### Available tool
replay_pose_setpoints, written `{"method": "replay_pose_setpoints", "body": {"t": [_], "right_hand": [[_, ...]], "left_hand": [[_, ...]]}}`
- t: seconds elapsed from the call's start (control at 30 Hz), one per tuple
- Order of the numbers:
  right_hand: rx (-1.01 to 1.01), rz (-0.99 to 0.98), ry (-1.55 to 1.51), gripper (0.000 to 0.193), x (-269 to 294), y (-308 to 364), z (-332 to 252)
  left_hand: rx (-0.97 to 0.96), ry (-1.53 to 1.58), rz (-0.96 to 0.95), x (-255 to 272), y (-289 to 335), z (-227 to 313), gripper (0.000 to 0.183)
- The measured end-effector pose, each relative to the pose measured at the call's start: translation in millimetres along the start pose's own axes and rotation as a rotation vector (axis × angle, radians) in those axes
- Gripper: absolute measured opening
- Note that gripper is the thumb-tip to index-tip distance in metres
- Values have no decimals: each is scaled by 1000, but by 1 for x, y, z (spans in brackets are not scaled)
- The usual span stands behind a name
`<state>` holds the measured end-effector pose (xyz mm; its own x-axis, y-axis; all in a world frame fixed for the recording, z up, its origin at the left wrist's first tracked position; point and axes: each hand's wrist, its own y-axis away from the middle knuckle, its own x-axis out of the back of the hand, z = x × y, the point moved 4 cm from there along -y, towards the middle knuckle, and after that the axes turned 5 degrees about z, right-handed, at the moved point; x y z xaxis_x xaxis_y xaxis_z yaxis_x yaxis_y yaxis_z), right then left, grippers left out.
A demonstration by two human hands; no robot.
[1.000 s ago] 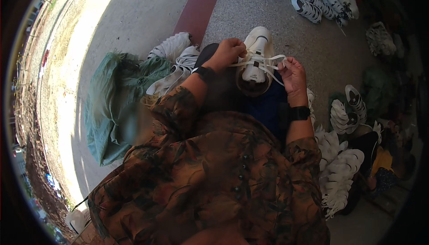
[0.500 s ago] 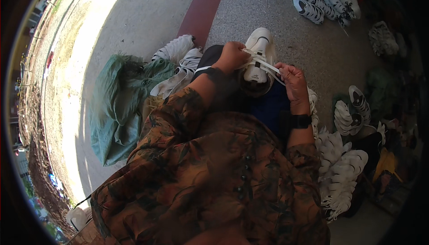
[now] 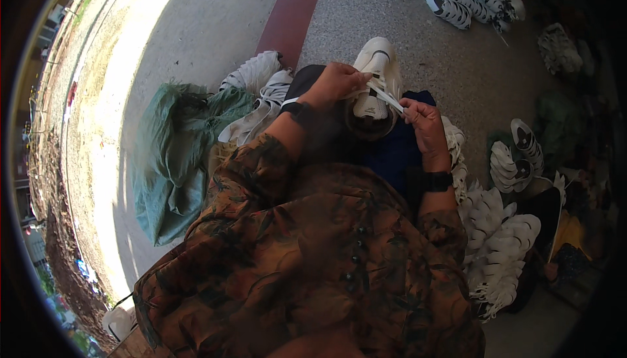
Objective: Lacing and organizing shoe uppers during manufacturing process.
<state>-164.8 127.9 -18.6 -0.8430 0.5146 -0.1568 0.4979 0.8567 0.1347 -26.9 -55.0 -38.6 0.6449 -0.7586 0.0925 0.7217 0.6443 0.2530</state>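
Note:
A white shoe (image 3: 377,57) lies between my knees, toe pointing away from me, its tongue and dark opening toward me. White shoelace (image 3: 386,98) strands cross over its tongue. My left hand (image 3: 339,82) is closed in a pinch on the lace at the left side of the shoe. My right hand (image 3: 421,120) pinches the lace to the right of the opening, and the strands between the two hands look drawn out. The exact lace ends are hidden by my fingers.
Stacked white shoe pieces (image 3: 255,74) lie left, beside a green sack (image 3: 166,162). More white pieces (image 3: 503,247) are piled at my right. Black-and-white shoe pieces (image 3: 450,8) sit at the far right, and a red stripe (image 3: 290,18) crosses the floor.
My right hand has moved slightly left and down with the lace. The left hand has shifted a little left, and the strands between the hands now lie closer together.

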Motion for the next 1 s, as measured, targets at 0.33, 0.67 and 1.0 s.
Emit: {"method": "replay_pose_setpoints", "body": {"t": [0.33, 0.67, 1.0], "right_hand": [[-2, -19, -48, 12, 4, 0, 4], [-40, 197, 34, 19, 11, -10, 16], [147, 363, 364, 17, 6, -3, 2]], "left_hand": [[-363, -513, 373, 3, 0, 7, 18], [-294, -17, 32, -1, 2, 9, 21], [-323, -708, 202, -3, 19, 4, 43]]}}
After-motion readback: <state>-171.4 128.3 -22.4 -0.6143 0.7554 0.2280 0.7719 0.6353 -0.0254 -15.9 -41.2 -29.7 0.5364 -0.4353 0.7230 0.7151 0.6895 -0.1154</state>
